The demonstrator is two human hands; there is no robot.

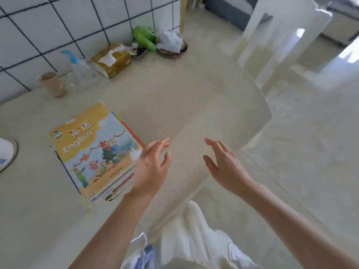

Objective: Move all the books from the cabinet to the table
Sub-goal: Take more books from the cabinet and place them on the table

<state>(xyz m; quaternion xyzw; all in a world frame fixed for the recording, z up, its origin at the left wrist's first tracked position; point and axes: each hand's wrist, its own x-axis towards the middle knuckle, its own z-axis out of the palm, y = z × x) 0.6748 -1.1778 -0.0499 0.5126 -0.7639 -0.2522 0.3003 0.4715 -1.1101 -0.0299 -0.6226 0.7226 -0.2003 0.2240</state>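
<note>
1. Two bare hands hung over the pale cream round-edged table (174,105), both with fingers spread and relaxed, holding nothing.
2. The left hand (150,169) hovered at the right edge of the stack of colourful paperback textbooks (97,152), its fingers wide; whether its palm touched the stack could not be told.
3. The right hand (225,167) was well apart from the stack, over the table's near edge, its fingers splayed and its thumb turned toward the left hand.
4. The stack lay flat on the table, left of centre, with a yellow and blue book marked "English" on top and the edges of several thinner books showing beneath it.
5. Along the white tiled wall with dark grout (58,26) stood a beige plastic cup (53,84), a clear bottle with a blue top (79,68) and a yellow tissue pack with a white sheet sticking out (112,61).
6. Further back on the table sat a green hair dryer (144,36) and a small woven basket holding crumpled white material (172,45).
7. A white chair (277,41) stood beyond the table's far edge on a glossy pale floor.
8. The person's white clothing (194,239) showed at the bottom of the view.
</note>
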